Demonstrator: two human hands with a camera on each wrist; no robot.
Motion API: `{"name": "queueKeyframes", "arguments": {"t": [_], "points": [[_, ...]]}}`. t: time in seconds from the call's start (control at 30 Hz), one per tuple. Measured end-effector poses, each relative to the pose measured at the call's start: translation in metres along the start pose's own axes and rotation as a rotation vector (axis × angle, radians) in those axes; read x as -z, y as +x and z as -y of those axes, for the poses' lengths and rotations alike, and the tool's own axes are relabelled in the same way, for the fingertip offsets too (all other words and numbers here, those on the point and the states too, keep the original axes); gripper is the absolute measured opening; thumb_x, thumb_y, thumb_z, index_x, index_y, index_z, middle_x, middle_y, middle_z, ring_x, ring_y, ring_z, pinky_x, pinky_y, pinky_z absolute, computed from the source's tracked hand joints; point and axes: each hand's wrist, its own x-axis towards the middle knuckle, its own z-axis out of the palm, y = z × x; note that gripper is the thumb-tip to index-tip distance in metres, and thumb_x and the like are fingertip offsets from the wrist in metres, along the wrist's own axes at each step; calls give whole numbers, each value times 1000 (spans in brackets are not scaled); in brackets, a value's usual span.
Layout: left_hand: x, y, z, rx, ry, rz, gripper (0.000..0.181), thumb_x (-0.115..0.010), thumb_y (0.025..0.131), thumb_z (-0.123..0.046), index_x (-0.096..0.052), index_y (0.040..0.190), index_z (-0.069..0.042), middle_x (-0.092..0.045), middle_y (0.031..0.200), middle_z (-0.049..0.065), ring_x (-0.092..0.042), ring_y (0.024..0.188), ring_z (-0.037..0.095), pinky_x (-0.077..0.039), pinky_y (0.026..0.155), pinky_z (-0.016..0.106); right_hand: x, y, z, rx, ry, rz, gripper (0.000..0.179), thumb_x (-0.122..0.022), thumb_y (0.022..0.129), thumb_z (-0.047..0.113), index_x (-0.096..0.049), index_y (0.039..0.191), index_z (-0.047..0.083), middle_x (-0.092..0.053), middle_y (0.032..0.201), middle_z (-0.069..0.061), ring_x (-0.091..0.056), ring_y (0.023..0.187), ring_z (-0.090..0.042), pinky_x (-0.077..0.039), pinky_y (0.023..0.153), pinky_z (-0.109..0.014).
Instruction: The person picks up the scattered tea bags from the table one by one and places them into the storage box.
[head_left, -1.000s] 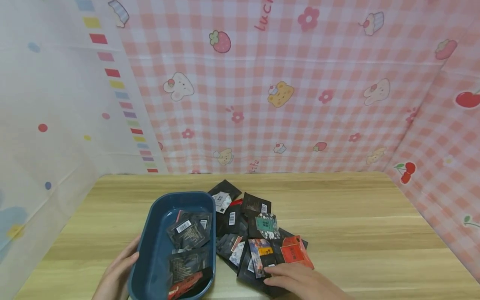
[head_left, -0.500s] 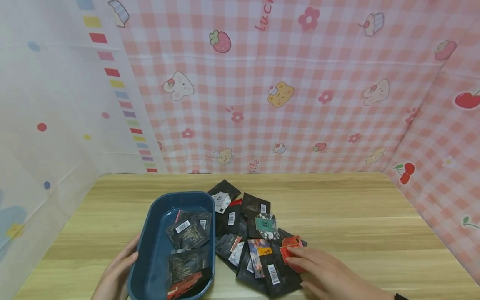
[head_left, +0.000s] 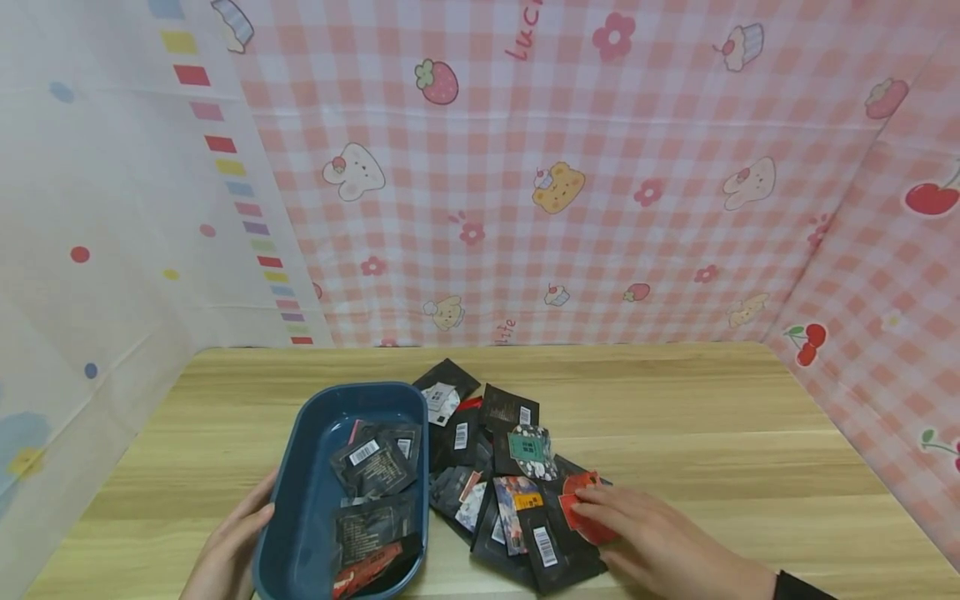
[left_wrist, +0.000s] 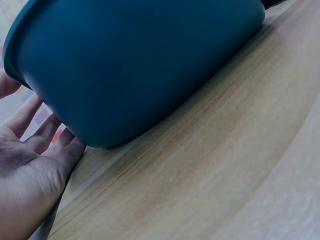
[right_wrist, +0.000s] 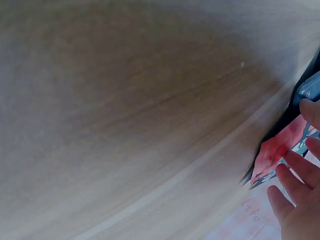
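My left hand (head_left: pixel 231 542) rests against the left wall of a dark blue plastic tub (head_left: pixel 296 467), its fingers fairly straight. In the left wrist view, fingertips touch the outside of the tub's end. Several flat black sachets (head_left: pixel 378 467) lie inside the tub, one with a red panel (head_left: pixel 367 569). To its right is a loose heap of printed sachets (head_left: pixel 510 408). My right hand (head_left: pixel 660 533) is over the heap's right edge. Its relaxed, spread fingers touch a red-and-black sachet (right_wrist: pixel 277 150) and partly cover it. A barcoded black sachet (head_left: pixel 546 546) lies beside it.
The wooden table (head_left: pixel 712 417) extends to the right and behind the heap. A pink checked cloth (head_left: pixel 480 167) hangs at the back, with cloth on both sides too. Some sachets touch the tub's right wall.
My right hand has moved right and slightly up, from the barcoded black sachet to the red-and-black one. The barcoded sachet is uncovered. The left hand and tub have stayed in place.
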Motion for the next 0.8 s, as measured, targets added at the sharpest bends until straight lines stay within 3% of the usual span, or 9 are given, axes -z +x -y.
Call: {"name": "queueKeyframes", "arguments": {"t": [0.13,0.33,0.5,0.67,0.8], "points": [[0,0,-1,16,-20,18,46,-19,105,-14,-51,129,-35,-58,130,-23,-51,119,0,-51,94,21,-1,1,0,17,-36,-39,54,-59,87,46,-48,137,29,-56,137,2,-53,116,-16,-55,91,-46],[0,0,1,-9,-18,23,47,-19,104,-12,-52,129,-34,-58,131,-22,-51,119,0,-50,95,20,-3,1,0,48,-79,-68,58,-69,82,31,-48,136,29,-58,133,3,-53,113,-14,-56,90,-45],[1,0,1,-21,-32,43,49,-18,104,-11,-54,128,-34,-59,130,-21,-52,119,1,-51,94,21,-4,2,3,66,-103,-112,49,-65,85,33,-52,133,29,-61,129,6,-56,111,-12,-56,89,-43],[1,1,1,-38,-62,63,52,-15,104,-9,-54,130,-32,-60,131,-19,-52,119,2,-51,94,21,-4,7,7,114,-172,-248,39,-65,83,21,-61,122,25,-66,120,8,-59,105,-7,-58,84,-37],[0,1,2,-37,-33,41,50,-16,104,-10,-53,129,-32,-58,132,-20,-52,119,1,-51,94,20,0,18,9,132,-205,-378,33,-65,79,10,-66,110,20,-69,109,9,-61,98,-5,-59,80,-33]]}}
